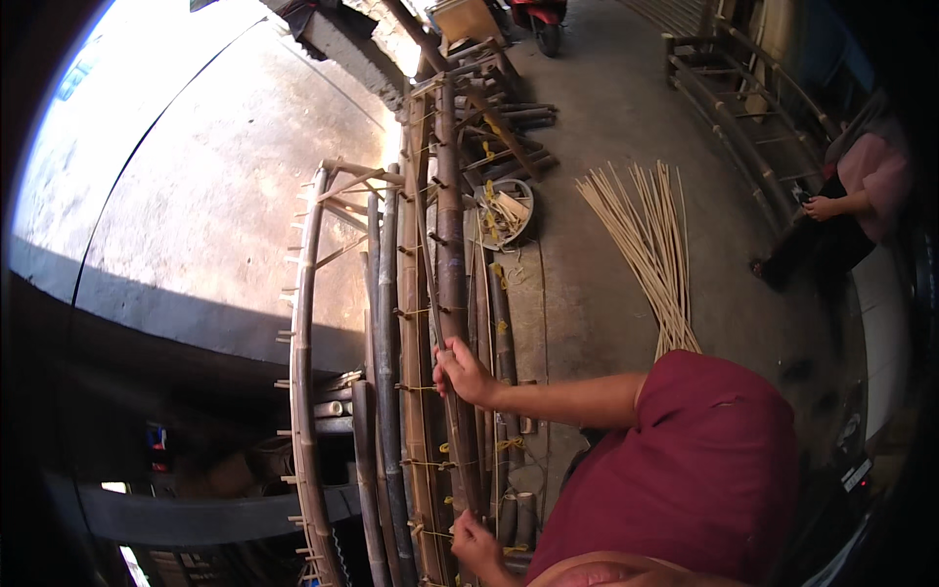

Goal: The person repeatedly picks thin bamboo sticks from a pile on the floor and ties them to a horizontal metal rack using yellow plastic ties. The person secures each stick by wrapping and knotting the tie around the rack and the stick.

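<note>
My right hand (468, 375), the upper one in the picture, is closed round a long, thin brown bamboo strip (431, 289). The strip runs lengthwise over a row of bamboo poles. Lower down, my left hand (477, 546) has its fingers curled in at the same strip's near part; its grip is partly hidden. Beneath and beside both hands lie a thick dark bamboo pole (450, 210) with short pegs and a lighter split bamboo length (415, 323). Yellow ties (445, 448) cross these at intervals.
A pegged bamboo rail (304, 391) stands to the left. Beyond the poles are a round basin (509, 210) of offcuts and stacked bamboo pieces (518, 117). Thin sticks (646, 249) fan out on the floor. At right, a person (861, 196) sits near a bamboo bench frame (729, 117).
</note>
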Motion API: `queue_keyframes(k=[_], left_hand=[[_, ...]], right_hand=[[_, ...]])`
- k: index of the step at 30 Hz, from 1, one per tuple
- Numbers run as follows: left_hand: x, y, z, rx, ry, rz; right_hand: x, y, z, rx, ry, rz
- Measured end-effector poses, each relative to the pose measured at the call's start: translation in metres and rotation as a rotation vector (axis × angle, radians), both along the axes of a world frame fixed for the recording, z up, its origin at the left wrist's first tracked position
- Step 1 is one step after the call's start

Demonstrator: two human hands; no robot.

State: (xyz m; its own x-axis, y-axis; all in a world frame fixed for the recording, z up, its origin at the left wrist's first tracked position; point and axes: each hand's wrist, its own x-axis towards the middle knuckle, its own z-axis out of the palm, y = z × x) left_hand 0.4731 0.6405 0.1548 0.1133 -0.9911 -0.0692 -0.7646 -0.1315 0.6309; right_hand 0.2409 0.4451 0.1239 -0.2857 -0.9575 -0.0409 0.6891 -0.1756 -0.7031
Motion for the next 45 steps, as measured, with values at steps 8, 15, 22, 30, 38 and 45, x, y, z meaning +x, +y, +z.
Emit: queue_keyframes(k=[8, 15, 22, 30, 38, 45], left_hand=[[0.072, -0.022, 0.047, 0.211, -0.346, 0.011], [0.072, -0.082, 0.028, 0.191, -0.362, -0.087], [0.036, -0.156, -0.014, 0.035, -0.282, -0.246], [-0.092, -0.289, -0.023, -0.014, -0.228, -0.555], [-0.296, -0.353, 0.001, -0.001, -0.034, -0.682], [-0.388, -0.473, -0.019, -0.027, -0.287, -0.72]], right_hand=[[0.025, 0.005, -0.046, 0.196, 0.42, 0.708], [-0.088, 0.048, -0.1, 0.104, 1.129, 0.681], [-0.229, 0.173, -0.179, 0.512, 1.341, 0.463], [-0.292, 0.25, -0.176, 0.863, 1.235, 0.305], [-0.307, 0.18, -0.2, 0.704, 1.217, 0.309], [-0.396, 0.121, -0.263, 0.954, 1.102, 0.301]])
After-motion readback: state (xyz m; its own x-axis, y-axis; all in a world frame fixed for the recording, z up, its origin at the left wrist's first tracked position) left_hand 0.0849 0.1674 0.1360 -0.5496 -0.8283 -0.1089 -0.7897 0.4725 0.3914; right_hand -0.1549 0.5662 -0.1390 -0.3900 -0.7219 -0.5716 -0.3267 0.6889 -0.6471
